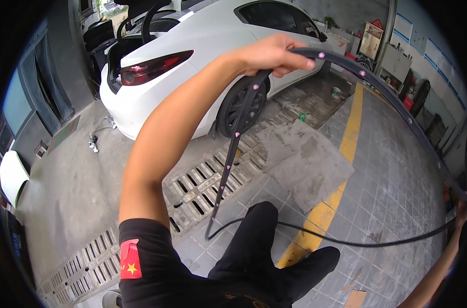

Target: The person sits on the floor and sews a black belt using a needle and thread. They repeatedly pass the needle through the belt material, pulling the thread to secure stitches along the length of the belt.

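A long black rubber door seal [232,149] with several pink clips along it hangs in a big loop before me. My left hand [275,54], raised at the top middle, is closed around the seal, thumb stretched along it. From there one part drops toward my knees; another arches over to the right. At the far right edge my right hand [463,209] is closed on the seal too, dim and partly cut off by the rim. The loop's lower run passes by my legs and rises toward my right hand.
A white car [202,31] stands ahead with its boot open. A slotted drain grate [200,187] crosses the floor, and a grey mat [308,159] lies beside a yellow line [350,141]. A white panel [12,177] is at the far left; a cabinet [396,64] stands at the back right.
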The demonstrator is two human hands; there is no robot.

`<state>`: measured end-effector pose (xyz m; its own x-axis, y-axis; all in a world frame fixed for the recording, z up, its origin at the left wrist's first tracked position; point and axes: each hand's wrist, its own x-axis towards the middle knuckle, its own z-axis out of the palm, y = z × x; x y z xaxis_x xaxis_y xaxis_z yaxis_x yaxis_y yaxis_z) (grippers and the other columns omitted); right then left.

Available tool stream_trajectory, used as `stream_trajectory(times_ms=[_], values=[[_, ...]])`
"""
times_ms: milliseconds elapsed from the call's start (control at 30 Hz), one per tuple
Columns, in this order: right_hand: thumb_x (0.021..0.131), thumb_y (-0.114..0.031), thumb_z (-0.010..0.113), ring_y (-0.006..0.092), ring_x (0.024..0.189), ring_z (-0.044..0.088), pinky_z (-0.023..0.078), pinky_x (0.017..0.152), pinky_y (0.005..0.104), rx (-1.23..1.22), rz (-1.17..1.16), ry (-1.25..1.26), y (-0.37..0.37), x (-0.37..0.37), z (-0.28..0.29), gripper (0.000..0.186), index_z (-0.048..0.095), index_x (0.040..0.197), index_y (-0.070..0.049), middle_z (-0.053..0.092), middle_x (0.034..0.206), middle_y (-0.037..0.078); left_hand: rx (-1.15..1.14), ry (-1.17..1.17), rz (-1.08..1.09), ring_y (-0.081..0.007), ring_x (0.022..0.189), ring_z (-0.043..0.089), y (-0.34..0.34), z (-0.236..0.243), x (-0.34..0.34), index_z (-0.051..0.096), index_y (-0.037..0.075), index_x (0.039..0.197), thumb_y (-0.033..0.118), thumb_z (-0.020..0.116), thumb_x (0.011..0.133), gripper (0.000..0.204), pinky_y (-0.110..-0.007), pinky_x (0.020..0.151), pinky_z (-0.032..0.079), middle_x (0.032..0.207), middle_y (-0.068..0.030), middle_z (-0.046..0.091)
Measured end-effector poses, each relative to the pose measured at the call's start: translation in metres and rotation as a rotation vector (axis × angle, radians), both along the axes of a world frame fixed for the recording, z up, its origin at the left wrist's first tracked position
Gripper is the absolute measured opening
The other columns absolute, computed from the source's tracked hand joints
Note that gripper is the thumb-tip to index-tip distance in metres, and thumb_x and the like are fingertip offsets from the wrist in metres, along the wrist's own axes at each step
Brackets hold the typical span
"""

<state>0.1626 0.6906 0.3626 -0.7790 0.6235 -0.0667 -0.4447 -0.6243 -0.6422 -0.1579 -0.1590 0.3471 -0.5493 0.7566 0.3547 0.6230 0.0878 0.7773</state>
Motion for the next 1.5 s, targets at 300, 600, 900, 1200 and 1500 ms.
stream_trajectory(times_ms=[300, 600, 900, 1200, 1500], values=[[0.088, -0.045, 0.057, 0.0142, 0.059, 0.059, 0.048, 0.050, 0.0267, 0.703, 0.074, -0.522, -0.133, -0.038, -0.209, 0.036, 0.059, 0.094, -0.010, 0.061, 0.071, 0.004, 0.000, -0.279, -0.485, -0.0036, 0.040, 0.025, 0.079, 0.060, 0.000, 0.054, -0.001, 0.105, 0.029, 0.045, 0.099, 0.032, -0.020, 0.037, 0.024, 0.058, 0.0060, 0.034], [0.089, -0.041, 0.050, 0.0278, 0.071, 0.060, 0.047, 0.067, 0.0410, 1.740, 0.113, -0.807, -0.268, -0.144, -0.457, 0.043, 0.064, 0.099, -0.002, 0.062, 0.074, 0.017, 0.038, -0.284, -0.351, -0.0033, 0.041, 0.027, 0.248, 0.056, 0.003, 0.057, 0.001, 0.093, 0.020, 0.045, 0.096, 0.022, -0.020, 0.039, 0.025, 0.058, 0.0069, 0.036], [0.061, -0.062, 0.077, 0.0335, 0.137, 0.029, 0.021, 0.110, 0.0467, 0.655, 0.648, 0.376, -0.380, -0.289, -0.350, 0.117, 0.023, 0.143, 0.001, 0.035, 0.144, 0.021, 0.000, -0.555, -0.437, -0.0051, 0.039, 0.027, 0.419, -0.033, -0.119, 0.056, -0.001, 0.094, 0.018, 0.046, 0.095, 0.021, -0.021, 0.037, 0.023, 0.055, 0.0046, 0.038], [0.074, -0.009, 0.079, 0.0047, 0.062, 0.047, 0.042, 0.058, 0.0234, 0.530, 0.708, -0.428, -0.410, -0.308, -0.430, 0.022, 0.057, 0.075, -0.008, 0.053, 0.065, -0.005, 0.193, -0.913, -0.610, -0.0052, 0.038, 0.030, 0.433, -0.040, -0.201, 0.053, 0.006, 0.085, 0.021, 0.042, 0.095, 0.021, -0.022, 0.037, 0.026, 0.056, 0.0039, 0.041], [0.074, -0.007, 0.071, 0.0061, 0.054, 0.049, 0.039, 0.049, 0.0227, 0.743, 0.091, -0.777, -0.245, -0.177, -0.269, 0.011, 0.062, 0.069, -0.004, 0.055, 0.060, -0.001, 0.674, -0.732, -0.727, -0.0076, 0.059, 0.035, 0.285, 0.243, -0.241, 0.045, 0.002, 0.109, 0.022, 0.049, 0.094, 0.025, -0.022, 0.051, 0.027, 0.078, -0.0001, 0.038]])
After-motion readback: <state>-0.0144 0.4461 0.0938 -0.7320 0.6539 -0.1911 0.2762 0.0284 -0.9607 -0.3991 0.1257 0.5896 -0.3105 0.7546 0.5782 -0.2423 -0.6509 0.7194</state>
